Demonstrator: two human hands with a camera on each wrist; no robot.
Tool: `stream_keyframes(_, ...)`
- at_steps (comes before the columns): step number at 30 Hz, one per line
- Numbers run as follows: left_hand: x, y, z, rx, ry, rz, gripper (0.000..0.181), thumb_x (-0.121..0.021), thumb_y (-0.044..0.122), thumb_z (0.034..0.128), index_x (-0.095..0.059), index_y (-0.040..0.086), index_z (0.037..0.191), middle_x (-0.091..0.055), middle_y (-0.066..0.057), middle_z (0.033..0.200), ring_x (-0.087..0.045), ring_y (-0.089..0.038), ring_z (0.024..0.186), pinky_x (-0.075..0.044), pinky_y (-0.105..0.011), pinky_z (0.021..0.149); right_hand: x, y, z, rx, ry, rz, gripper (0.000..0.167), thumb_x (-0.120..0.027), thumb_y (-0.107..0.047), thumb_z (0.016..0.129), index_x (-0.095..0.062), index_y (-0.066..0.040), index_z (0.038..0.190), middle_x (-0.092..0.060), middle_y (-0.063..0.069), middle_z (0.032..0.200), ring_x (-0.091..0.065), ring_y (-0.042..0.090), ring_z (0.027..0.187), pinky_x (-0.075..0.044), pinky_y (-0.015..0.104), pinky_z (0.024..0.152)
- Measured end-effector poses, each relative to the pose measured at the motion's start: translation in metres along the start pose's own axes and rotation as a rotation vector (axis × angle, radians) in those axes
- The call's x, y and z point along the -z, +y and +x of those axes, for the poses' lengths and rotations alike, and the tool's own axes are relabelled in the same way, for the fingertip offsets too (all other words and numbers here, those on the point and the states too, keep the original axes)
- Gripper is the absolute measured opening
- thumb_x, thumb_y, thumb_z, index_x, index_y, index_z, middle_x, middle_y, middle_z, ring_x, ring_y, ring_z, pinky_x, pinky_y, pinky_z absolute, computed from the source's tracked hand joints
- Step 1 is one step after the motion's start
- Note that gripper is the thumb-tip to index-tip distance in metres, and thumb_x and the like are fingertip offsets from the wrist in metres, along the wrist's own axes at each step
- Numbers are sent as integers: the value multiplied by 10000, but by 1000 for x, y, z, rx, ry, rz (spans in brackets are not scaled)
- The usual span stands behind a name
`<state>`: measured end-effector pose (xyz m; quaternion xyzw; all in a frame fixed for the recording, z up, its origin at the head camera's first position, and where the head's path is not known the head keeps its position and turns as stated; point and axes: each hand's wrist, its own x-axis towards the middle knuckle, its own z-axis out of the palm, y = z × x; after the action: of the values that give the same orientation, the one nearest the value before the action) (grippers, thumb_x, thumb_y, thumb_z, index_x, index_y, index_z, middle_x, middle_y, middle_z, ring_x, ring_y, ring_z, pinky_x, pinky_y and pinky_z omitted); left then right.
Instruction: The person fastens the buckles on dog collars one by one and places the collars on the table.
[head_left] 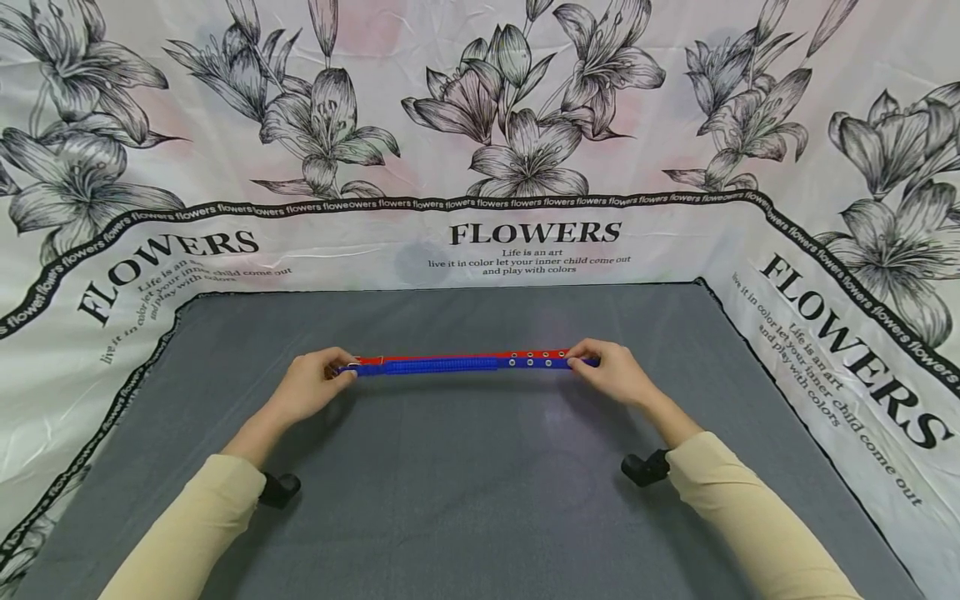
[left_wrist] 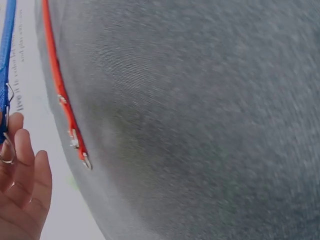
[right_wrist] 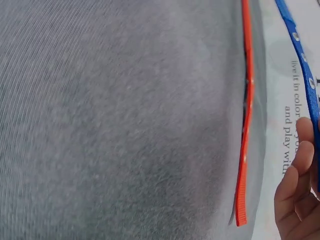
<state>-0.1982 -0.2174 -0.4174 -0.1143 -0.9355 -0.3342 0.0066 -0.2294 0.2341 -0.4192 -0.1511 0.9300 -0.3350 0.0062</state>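
Observation:
A blue collar (head_left: pixel 442 366) with metal eyelets toward its right end is stretched level between both hands. My left hand (head_left: pixel 318 382) pinches its buckle end, where a metal ring (left_wrist: pixel 7 156) shows in the left wrist view. At the eyelet end, my right hand (head_left: pixel 611 372) pinches the strap between thumb and fingers; the blue strap (right_wrist: pixel 305 62) also shows in the right wrist view. Just behind the blue one, a red collar (head_left: pixel 551 354) lies on the grey cloth, apart from the hands. Its buckle end (left_wrist: pixel 74 140) points left and its plain tip (right_wrist: pixel 241 215) points right.
A grey cloth (head_left: pixel 480 483) covers the table. Around its back and sides stands a white curtain (head_left: pixel 360 250) printed with flowers and lettering. Dark wrist-mounted pieces (head_left: pixel 279 490) hang below the beige sleeves (head_left: pixel 187 525).

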Motion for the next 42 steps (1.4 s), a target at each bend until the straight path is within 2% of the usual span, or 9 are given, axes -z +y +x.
stream_keyframes(4, 4, 1, 1, 25, 42, -82, 176, -607, 197, 896, -642, 93, 1033, -655, -63, 844, -519, -169, 679, -409, -280, 558, 4, -2, 1, -94, -26, 173, 191, -615, -264, 892, -654, -105, 992, -676, 148, 850, -598, 216, 694, -512, 309, 627)
stream_keyframes(10, 9, 6, 2, 58, 74, -154, 232, -641, 228, 875, -635, 91, 1062, -577, -66, 808, -470, -182, 662, -386, -257, 536, 7, -5, 2, -181, -49, 400, 309, -610, -304, 892, -626, -42, 1056, -676, 166, 908, -593, 152, 710, -532, 368, 696)
stream_keyframes(17, 10, 13, 4, 104, 95, -257, 312, -675, 265, 847, -627, 111, 1114, -574, -82, 873, -496, -201, 732, -429, -244, 564, 9, -14, 1, -204, -36, 518, 461, -598, -362, 889, -520, -67, 1235, -572, 209, 1136, -578, 325, 983, -514, 385, 813)
stream_keyframes(24, 9, 23, 5, 123, 114, -369, 380, -659, 348, 847, -615, 126, 1153, -599, -65, 980, -586, -142, 802, -513, -247, 671, 7, -23, 2, -163, 32, 540, 442, -587, -291, 908, -508, -31, 1258, -533, 214, 1190, -549, 234, 1002, -523, 290, 797)
stream_keyframes(27, 9, 28, 6, 114, 108, -409, 369, -643, 346, 860, -612, 143, 1166, -584, -61, 1002, -618, -139, 830, -528, -242, 698, 5, -27, 4, -129, 52, 566, 459, -589, -308, 904, -516, -13, 1248, -534, 213, 1176, -557, 269, 1036, -521, 307, 815)
stream_keyframes(29, 8, 33, 6, 100, 97, -430, 353, -631, 323, 874, -607, 138, 1174, -571, -68, 1008, -625, -191, 868, -529, -233, 705, 4, -30, 5, -102, 59, 590, 453, -594, -305, 901, -526, -5, 1233, -541, 201, 1163, -555, 325, 1061, -518, 331, 830)
stream_keyframes(34, 6, 41, 9, 74, 78, -424, 307, -631, 260, 881, -611, 126, 1157, -580, -88, 961, -619, -292, 855, -522, -259, 685, 1, -41, 7, -24, 66, 601, 411, -596, -275, 903, -548, -2, 1207, -576, 179, 1176, -545, 369, 1078, -513, 302, 833)
stream_keyframes(38, 4, 46, 10, 59, 95, -375, 282, -649, 269, 865, -632, 143, 1116, -609, -66, 909, -602, -217, 779, -499, -294, 648, -3, -50, 9, 11, 88, 585, 376, -603, -262, 900, -552, -26, 1188, -597, 168, 1160, -590, 278, 1011, -514, 291, 824)
stream_keyframes(42, 0, 50, 11, 38, 111, -314, 272, -661, 326, 849, -653, 177, 1077, -634, -37, 893, -599, -176, 785, -494, -318, 649, -7, -58, 11, 50, 87, 635, 342, -609, -212, 896, -529, 5, 1148, -586, 213, 1141, -623, 187, 950, -518, 342, 828)
